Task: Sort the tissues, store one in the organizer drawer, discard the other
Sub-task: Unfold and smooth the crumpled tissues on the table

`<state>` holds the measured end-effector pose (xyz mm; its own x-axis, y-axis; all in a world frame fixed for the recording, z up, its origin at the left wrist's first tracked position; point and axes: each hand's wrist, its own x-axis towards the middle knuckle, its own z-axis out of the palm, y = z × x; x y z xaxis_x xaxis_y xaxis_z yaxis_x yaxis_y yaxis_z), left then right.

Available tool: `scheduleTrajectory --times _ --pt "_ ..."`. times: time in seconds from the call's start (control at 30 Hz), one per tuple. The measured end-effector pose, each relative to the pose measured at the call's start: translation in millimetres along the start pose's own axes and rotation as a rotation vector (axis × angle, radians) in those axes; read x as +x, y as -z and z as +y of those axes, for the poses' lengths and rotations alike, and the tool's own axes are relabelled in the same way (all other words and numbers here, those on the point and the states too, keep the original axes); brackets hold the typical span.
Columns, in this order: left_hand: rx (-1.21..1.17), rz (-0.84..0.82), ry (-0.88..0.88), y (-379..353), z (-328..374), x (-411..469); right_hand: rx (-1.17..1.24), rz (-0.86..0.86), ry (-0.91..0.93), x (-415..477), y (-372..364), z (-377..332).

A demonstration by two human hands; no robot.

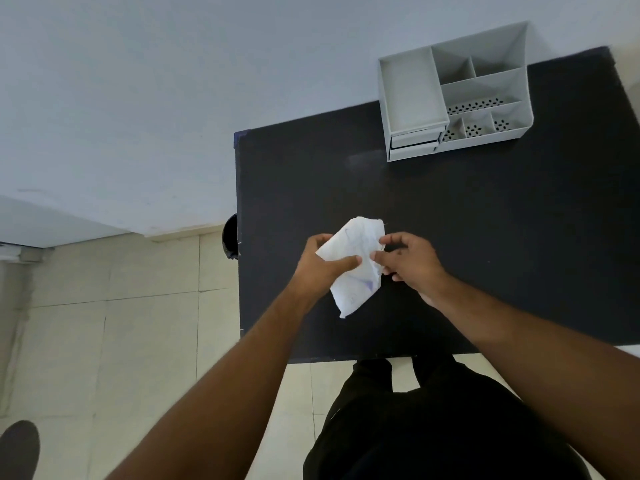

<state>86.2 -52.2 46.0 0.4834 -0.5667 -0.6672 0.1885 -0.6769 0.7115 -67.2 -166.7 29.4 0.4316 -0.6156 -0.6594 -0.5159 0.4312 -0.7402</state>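
Observation:
A crumpled white tissue point(356, 271) with faint purple marks hangs above the black table point(485, 237). My left hand point(320, 266) grips its left side, thumb across the front. My right hand point(407, 259) pinches its right edge with the fingertips. Whether this is one tissue or two pressed together I cannot tell. The grey desk organizer point(453, 95) stands at the table's far side, well beyond both hands. Its small drawers point(414, 142) at the front left look closed or nearly so.
A dark round bin point(230, 237) peeks out beside the table's left edge, on the tiled floor point(121, 323). A white wall rises behind the table. My dark-clothed legs are at the table's near edge. A dark object point(19, 448) lies at the bottom left.

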Motion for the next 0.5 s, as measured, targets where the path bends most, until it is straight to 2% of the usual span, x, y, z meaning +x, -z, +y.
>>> scheduleTrajectory --times 0.27,0.4,0.5 --pt "-0.043 0.055 0.368 21.4 -43.0 9.0 0.005 0.013 -0.029 1.3 2.3 4.1" --pt "-0.028 0.119 0.385 14.7 -55.5 12.2 0.016 0.006 -0.047 3.9 2.4 6.8" --pt "-0.101 0.2 0.385 17.3 -58.1 11.9 0.023 0.003 -0.061 6.5 0.0 6.1"
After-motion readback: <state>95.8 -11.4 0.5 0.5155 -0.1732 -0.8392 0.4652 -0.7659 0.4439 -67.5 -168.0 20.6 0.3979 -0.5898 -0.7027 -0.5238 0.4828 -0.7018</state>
